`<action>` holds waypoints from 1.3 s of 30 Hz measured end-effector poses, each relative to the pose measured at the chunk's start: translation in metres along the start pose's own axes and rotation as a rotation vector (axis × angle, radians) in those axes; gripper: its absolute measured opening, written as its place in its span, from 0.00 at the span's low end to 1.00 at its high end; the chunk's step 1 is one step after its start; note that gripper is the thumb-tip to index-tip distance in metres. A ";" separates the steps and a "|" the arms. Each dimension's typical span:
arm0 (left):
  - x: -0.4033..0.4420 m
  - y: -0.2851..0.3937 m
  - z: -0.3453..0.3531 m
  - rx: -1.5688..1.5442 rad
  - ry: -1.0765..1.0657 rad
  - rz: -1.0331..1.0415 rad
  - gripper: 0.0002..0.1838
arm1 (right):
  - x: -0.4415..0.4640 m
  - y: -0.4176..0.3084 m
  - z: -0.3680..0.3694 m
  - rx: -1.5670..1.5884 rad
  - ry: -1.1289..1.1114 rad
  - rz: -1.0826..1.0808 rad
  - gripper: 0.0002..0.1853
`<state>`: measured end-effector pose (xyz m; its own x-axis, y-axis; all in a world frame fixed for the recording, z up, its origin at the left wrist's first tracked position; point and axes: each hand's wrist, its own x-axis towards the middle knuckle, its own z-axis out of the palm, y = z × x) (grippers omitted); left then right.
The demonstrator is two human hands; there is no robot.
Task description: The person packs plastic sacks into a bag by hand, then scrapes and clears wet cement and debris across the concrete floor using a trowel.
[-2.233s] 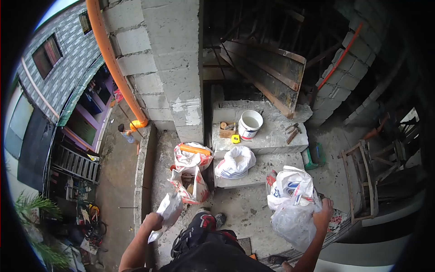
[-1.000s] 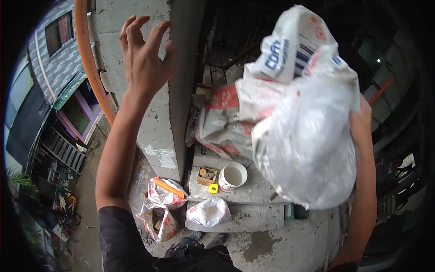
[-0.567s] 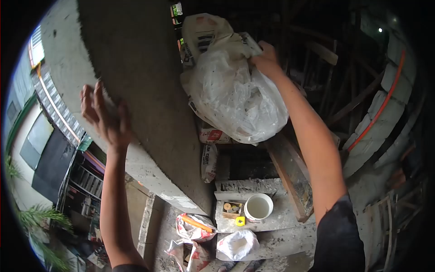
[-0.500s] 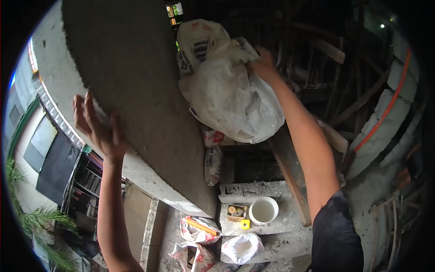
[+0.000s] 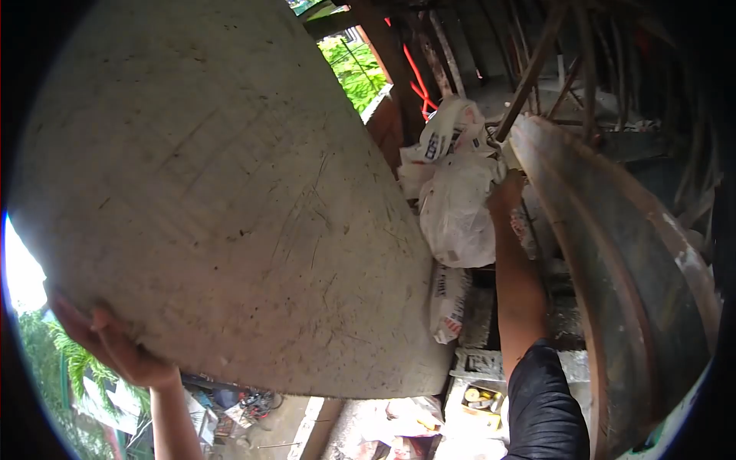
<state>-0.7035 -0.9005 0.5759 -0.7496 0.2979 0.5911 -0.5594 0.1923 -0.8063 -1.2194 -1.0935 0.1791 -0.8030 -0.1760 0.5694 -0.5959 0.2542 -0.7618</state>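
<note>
My right hand (image 5: 506,193) is closed at the right side of a bundle of whitish plastic bags (image 5: 460,211), its fingers partly hidden. Printed letters show on the upper bag. To the left rises a broad grey concrete wall (image 5: 253,207), marked with scratches and specks. My left hand (image 5: 119,345) lies against the lower left edge of this wall, fingers extended and holding nothing. Below the bundle, a printed sack (image 5: 450,303) is wedged beside the wall.
Curved wooden boards (image 5: 613,261) stand on the right. Thin poles (image 5: 533,73) lean at the back. A box with yellow items (image 5: 481,399) sits below, near brightly lit sacks (image 5: 399,429). Green leaves (image 5: 353,73) show through an opening.
The view has swung up and left, so the wall fills more of it. The bag bundle appears smaller and farther right. My left hand has gone from raised beside the wall to its edge.
</note>
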 end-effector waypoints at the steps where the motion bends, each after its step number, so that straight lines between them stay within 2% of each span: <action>1: -0.004 -0.005 -0.004 0.045 -0.052 0.027 0.44 | -0.006 -0.002 0.009 0.015 -0.009 0.009 0.25; 3: -0.003 -0.006 -0.010 0.132 -0.147 0.090 0.52 | -0.020 -0.002 0.033 -0.128 0.125 -0.096 0.23; 4: -0.006 -0.008 -0.010 0.124 -0.165 0.049 0.53 | -0.038 0.003 0.058 -0.122 0.114 -0.083 0.23; 7: -0.006 -0.010 -0.019 0.200 -0.229 0.103 0.54 | -0.091 -0.002 0.100 0.014 -0.241 -0.211 0.25; 9: -0.001 0.003 -0.013 0.106 -0.205 0.003 0.55 | -0.128 -0.002 0.108 0.125 -0.406 -0.295 0.24; 11: -0.001 -0.003 -0.013 0.105 -0.193 0.025 0.55 | -0.159 0.012 0.114 0.170 -0.894 -0.214 0.24; 14: -0.007 -0.009 -0.010 0.047 -0.097 0.012 0.53 | -0.202 0.054 0.147 0.259 -0.779 -0.328 0.24; 16: -0.003 -0.008 -0.015 -0.013 -0.143 0.010 0.38 | -0.206 0.055 0.145 0.003 -0.949 -0.274 0.24; 17: -0.001 -0.004 -0.013 -0.006 -0.145 0.011 0.38 | -0.205 0.054 0.147 0.008 -0.950 -0.280 0.24; 19: 0.006 0.001 -0.004 0.050 -0.031 0.055 0.51 | -0.196 0.041 0.134 0.227 -0.993 -0.177 0.18; 20: 0.004 0.000 -0.005 0.058 -0.052 0.034 0.51 | -0.192 0.036 0.123 0.216 -1.014 -0.197 0.18; 22: -0.001 -0.003 -0.008 0.022 -0.042 0.023 0.44 | -0.177 0.027 0.087 0.537 -0.534 -0.062 0.19; 24: 0.002 0.019 0.003 -0.034 0.092 -0.286 0.36 | -0.189 0.010 0.009 0.406 -0.217 -0.072 0.11; 26: -0.015 0.005 0.009 -0.147 0.179 -0.256 0.32 | -0.228 -0.002 -0.078 0.315 -0.163 -0.024 0.09; 27: -0.008 0.012 0.009 -0.383 0.282 -0.517 0.32 | -0.259 0.000 -0.114 0.299 -0.185 -0.038 0.07; 28: 0.004 0.025 0.013 -0.609 0.405 -0.775 0.33 | -0.291 0.002 -0.155 0.279 -0.351 0.101 0.05; 29: 0.008 0.028 0.015 -0.639 0.448 -0.829 0.35 | -0.328 0.017 -0.193 0.338 -0.502 0.084 0.06; 30: 0.007 0.031 0.014 -0.669 0.491 -0.881 0.37 | -0.375 0.046 -0.217 0.478 -0.557 0.142 0.09; 31: 0.004 0.029 0.006 -0.536 0.392 -0.853 0.37 | -0.422 0.070 -0.243 0.531 -0.574 0.121 0.08; 32: 0.003 0.027 -0.003 -0.411 0.287 -0.821 0.37 | -0.442 0.058 -0.294 0.468 -0.776 0.130 0.09; 34: 0.012 0.020 -0.004 -0.345 0.326 -0.662 0.35 | -0.477 0.043 -0.371 0.620 -1.078 0.474 0.12; 36: 0.022 0.023 -0.025 -0.360 0.229 -0.726 0.39 | -0.487 0.037 -0.434 0.504 -1.347 0.303 0.17; 38: 0.028 0.028 -0.048 -0.460 0.266 -0.845 0.41 | -0.472 0.041 -0.483 0.317 -1.655 -0.028 0.21; 39: 0.020 0.035 -0.067 -0.565 0.192 -0.937 0.41 | -0.455 0.031 -0.508 0.247 -1.761 -0.052 0.23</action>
<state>-0.7146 -0.8247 0.5581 -0.0202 -0.0584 0.9981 -0.5975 0.8011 0.0348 -0.8676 -0.5223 0.0536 0.2528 -0.9335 -0.2544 -0.4733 0.1101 -0.8740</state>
